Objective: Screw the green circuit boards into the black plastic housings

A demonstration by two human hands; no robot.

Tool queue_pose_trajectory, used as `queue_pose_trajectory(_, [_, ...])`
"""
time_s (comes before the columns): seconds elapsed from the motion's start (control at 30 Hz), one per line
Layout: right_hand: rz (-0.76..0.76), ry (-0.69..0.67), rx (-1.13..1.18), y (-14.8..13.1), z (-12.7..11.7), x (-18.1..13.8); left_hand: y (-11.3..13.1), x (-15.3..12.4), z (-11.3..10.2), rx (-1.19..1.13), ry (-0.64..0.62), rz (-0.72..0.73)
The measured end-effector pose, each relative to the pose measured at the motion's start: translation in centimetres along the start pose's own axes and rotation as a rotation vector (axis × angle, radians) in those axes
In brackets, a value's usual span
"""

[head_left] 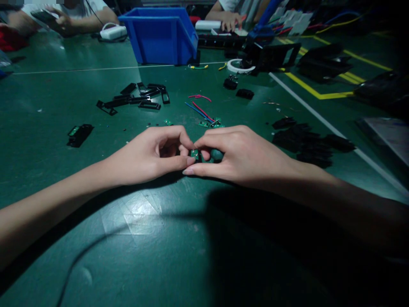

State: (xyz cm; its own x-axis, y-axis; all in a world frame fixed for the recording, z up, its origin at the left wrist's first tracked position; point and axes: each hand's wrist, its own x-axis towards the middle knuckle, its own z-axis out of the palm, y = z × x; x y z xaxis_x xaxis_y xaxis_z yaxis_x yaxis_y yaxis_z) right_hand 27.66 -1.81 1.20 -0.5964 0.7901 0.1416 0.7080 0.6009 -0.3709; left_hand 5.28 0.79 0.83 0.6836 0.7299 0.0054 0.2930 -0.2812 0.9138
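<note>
My left hand point(162, 151) and my right hand point(238, 151) meet at the middle of the green table. Between their fingertips is a small green circuit board point(195, 154), seemingly set in a black part that the fingers mostly hide. Thumb and index finger of each hand are closed on it from both sides. Just beyond the hands lie small green board pieces point(218, 123) with red and blue wires point(202, 111). A loose red wire point(200, 97) rests a little farther off.
Black plastic frames point(148, 96) lie scattered at left, near a black housing with a green board point(79, 134). A pile of black parts point(302, 143) is at right. Farther back stand a blue bin point(159, 38) and a white ring point(240, 66). Two people sit across the table.
</note>
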Motion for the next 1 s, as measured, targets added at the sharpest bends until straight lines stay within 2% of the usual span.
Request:
queue_pose_trajectory(0.23, [0.005, -0.022, -0.01, 0.4, 0.1, -0.1, -0.4, -0.5, 0.1, 0.104, -0.028, 0.038])
queue_pose_trajectory(0.37, [0.01, -0.006, 0.022, 0.3, -0.9, -0.1, -0.4, -0.5, 0.1, 0.15, -0.033, 0.067])
queue_pose_trajectory(0.43, [0.034, 0.081, 0.062, 0.1, -1.7, -0.2, -0.4, -0.5, 0.1, 0.144, -0.027, 0.078])
queue_pose_trajectory(0.53, [0.124, 0.309, 0.166, -0.4, -3.1, -0.4, -0.4, -0.5, 0.2, 0.1, -0.037, 0.059])
queue_pose_trajectory(0.6, [0.167, 0.493, 0.391, -0.9, -3.9, -0.2, -0.5, -0.5, 0.2, 0.071, -0.047, 0.04])
queue_pose_trajectory(0.63, [0.171, 0.543, 0.566, -1.3, -4.2, 0.0, -0.6, -0.6, 0.2, 0.063, -0.052, 0.036])
queue_pose_trajectory(0.7, [0.149, 0.509, 0.945, -2.4, -4.9, 0.8, -0.7, -0.6, 0.2, 0.063, -0.052, 0.043])
queue_pose_trajectory(0.73, [0.147, 0.399, 1.091, -3.1, -5.2, 1.4, -0.8, -0.6, 0.2, 0.07, -0.052, 0.049])
queue_pose_trajectory(0.77, [0.146, 0.333, 1.161, -3.7, -5.4, 2.0, -0.8, -0.6, 0.1, 0.078, -0.05, 0.055])
queue_pose_trajectory(0.8, [0.162, 0.384, 1.2, -4.4, -5.5, 2.7, -0.8, -0.6, 0.1, 0.086, -0.049, 0.061])
queue_pose_trajectory(0.9, [0.149, 0.313, 1.296, -5.8, -5.2, 4.4, -0.8, -0.6, 0.1, 0.103, -0.047, 0.078])
queue_pose_trajectory(1.0, [0.154, 0.306, 1.327, -6.0, -4.5, 5.4, -0.8, -0.5, 0.0, 0.112, -0.043, 0.078])
